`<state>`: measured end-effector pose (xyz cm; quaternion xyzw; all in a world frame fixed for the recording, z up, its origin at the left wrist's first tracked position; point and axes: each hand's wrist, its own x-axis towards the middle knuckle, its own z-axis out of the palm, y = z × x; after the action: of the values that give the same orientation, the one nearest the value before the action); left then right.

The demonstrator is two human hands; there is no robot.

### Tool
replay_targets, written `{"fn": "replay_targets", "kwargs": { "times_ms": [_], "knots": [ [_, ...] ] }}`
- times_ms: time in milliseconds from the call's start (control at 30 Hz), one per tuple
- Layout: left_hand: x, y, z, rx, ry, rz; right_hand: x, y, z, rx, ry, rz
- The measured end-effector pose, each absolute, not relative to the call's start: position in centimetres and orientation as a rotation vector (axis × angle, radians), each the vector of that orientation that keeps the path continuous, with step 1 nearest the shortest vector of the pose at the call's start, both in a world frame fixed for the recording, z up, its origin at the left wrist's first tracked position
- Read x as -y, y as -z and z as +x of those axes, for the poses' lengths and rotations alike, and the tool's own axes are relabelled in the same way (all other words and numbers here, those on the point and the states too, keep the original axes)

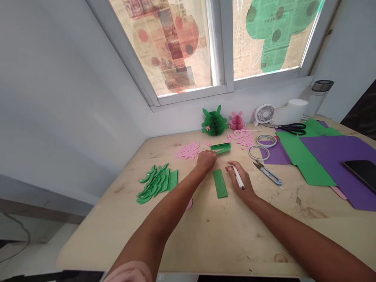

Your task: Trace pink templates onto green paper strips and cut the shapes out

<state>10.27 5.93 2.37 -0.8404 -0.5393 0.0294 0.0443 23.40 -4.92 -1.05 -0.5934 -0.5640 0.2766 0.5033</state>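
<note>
My left hand (pixel 207 160) is closed at the near end of a green paper strip (pixel 223 150), its fingertips partly hidden behind the knuckles. Just beyond lies a folded green paper piece (pixel 219 146). A white pen (pixel 238 178) rests in my right hand (pixel 241 180), which is curled around it above the table, black end toward me. Between my hands a green paper rectangle (pixel 220 183) lies flat, with a curved line drawn on it. Under my left forearm, a pink round piece (pixel 189 204) shows only in part.
Green cut-outs (pixel 155 182) lie left, pink scraps (pixel 188 150) farther back. Green (pixel 215 121) and pink (pixel 236 120) honeycomb paper figures stand by the wall. Tape rolls (pixel 259 153), thread snips (pixel 268 173), black scissors (pixel 293 128), purple sheets (pixel 337 156) and a phone (pixel 361 172) are right.
</note>
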Motion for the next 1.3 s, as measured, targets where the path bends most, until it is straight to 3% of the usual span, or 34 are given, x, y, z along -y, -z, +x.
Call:
{"fn": "replay_targets", "kwargs": {
  "times_ms": [267, 467, 1000, 1300],
  "knots": [
    [-0.2, -4.8, 8.0, 1.855, 0.201, -2.419, 5.0, 1.1, 23.7, 1.357, -0.674, -1.401],
    [4.7, -4.1, 8.4, 2.028, 0.54, -2.319, 5.0, 1.4, 23.7, 1.358, -0.678, -1.344],
    [7.6, -1.1, 8.8, 2.244, 2.005, -2.306, 4.5, 0.5, 23.7, 1.103, -0.828, -1.081],
    [8.2, -0.6, 8.9, 2.149, 2.037, -2.24, 4.7, 0.3, 23.6, 1.038, -0.853, -1.087]
  ]
}}
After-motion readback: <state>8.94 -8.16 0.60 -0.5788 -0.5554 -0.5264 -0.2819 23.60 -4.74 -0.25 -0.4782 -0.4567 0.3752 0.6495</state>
